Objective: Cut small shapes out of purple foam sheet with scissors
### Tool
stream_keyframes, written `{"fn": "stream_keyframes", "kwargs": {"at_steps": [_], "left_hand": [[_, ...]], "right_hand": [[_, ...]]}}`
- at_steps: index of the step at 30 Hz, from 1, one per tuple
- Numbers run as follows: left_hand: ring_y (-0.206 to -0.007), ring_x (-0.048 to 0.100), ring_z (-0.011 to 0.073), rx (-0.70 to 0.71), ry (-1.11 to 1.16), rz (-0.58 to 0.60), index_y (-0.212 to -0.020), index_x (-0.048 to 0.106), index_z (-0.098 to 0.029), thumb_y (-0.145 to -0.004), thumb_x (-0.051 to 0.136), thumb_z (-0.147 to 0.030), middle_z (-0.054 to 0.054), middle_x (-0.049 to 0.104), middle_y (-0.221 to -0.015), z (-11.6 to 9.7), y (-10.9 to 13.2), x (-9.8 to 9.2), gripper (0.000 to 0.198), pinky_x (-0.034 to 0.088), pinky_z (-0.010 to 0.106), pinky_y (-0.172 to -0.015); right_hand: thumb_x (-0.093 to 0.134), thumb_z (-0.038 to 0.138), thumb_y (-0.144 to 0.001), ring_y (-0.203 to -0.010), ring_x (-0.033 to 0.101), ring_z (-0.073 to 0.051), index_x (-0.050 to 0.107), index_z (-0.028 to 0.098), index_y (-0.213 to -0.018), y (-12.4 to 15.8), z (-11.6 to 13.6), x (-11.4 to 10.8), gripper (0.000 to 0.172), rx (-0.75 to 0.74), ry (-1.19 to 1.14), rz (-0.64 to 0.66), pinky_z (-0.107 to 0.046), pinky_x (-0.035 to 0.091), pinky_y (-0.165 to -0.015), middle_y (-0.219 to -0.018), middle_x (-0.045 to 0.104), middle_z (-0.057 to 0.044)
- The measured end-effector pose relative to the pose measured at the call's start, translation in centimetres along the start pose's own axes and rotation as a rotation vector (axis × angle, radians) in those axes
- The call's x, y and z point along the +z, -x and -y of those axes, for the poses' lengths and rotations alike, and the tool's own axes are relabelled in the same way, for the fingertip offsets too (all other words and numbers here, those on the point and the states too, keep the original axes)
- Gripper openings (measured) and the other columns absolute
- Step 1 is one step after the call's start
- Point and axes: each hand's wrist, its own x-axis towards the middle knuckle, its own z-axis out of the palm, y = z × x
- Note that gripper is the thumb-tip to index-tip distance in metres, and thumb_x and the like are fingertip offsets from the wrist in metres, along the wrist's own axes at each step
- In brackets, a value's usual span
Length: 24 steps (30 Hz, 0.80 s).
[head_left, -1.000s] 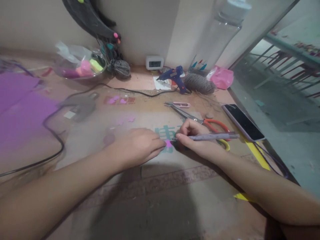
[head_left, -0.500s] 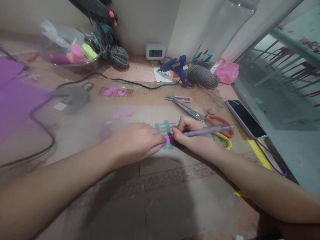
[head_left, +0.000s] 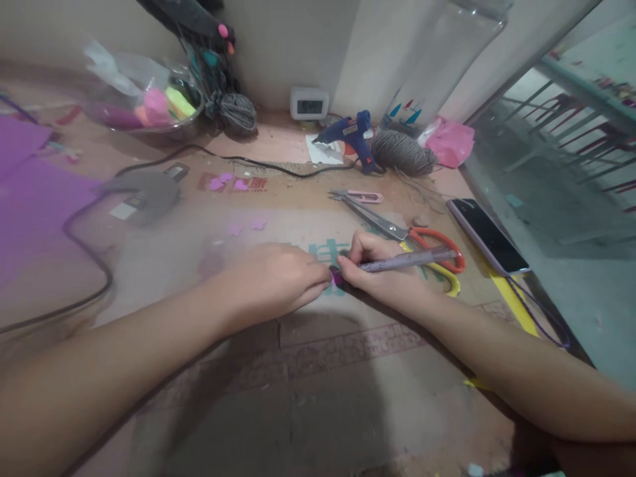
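In the middle of the head view, my left hand (head_left: 285, 281) is closed, its fingertips pinching a small purple cut-out piece (head_left: 338, 277) against the cardboard (head_left: 318, 397). My right hand (head_left: 380, 265) grips a pale purple pen (head_left: 407, 259), with its writing end over the piece. The pen's tip is partly hidden by my fingers and shadow. Just beyond my right hand lie scissors (head_left: 397, 230) with one orange and one yellow handle. More purple flower-shaped cut-outs (head_left: 258, 224) rest on the cardboard past my left hand.
At the back stand a blue glue gun (head_left: 354, 136), a white digital clock (head_left: 309, 104), grey yarn (head_left: 405, 152) and a bowl (head_left: 149, 126) of bagged materials. A phone (head_left: 489, 235) lies near the right table edge. Purple sheets (head_left: 40, 205) and a black cord (head_left: 89, 252) are at left.
My right hand and the pen have shifted slightly left, towards my left fingertips. Less of the purple piece shows now. My left hand has stayed almost in place.
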Motion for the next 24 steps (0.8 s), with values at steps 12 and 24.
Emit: {"fn": "stream_keyframes", "kwargs": {"at_steps": [12, 24], "left_hand": [[-0.079, 0.073, 0.019, -0.007, -0.001, -0.003, -0.097, 0.073, -0.023, -0.101, 0.048, -0.032, 0.0, 0.078, -0.088, -0.03, 0.03, 0.04, 0.027, 0.046, 0.031, -0.069], [-0.08, 0.072, 0.0204, -0.04, 0.01, 0.037, -0.099, 0.073, -0.023, -0.101, 0.05, -0.032, 0.002, 0.078, -0.088, -0.17, -0.07, -0.12, 0.025, 0.047, 0.031, -0.07]], "right_hand": [[0.06, 0.028, -0.081, -0.049, 0.037, -0.01, 0.038, 0.024, -0.061, -0.28, 0.07, -0.24, 0.03, -0.028, -0.011, 0.034, -0.025, 0.028, -0.049, -0.053, 0.043, 0.007], [0.057, 0.026, -0.082, -0.05, 0.039, -0.011, 0.036, 0.024, -0.062, -0.42, 0.42, -0.36, 0.028, -0.003, 0.037, -0.001, -0.026, 0.028, -0.051, -0.053, 0.042, 0.006]]}}
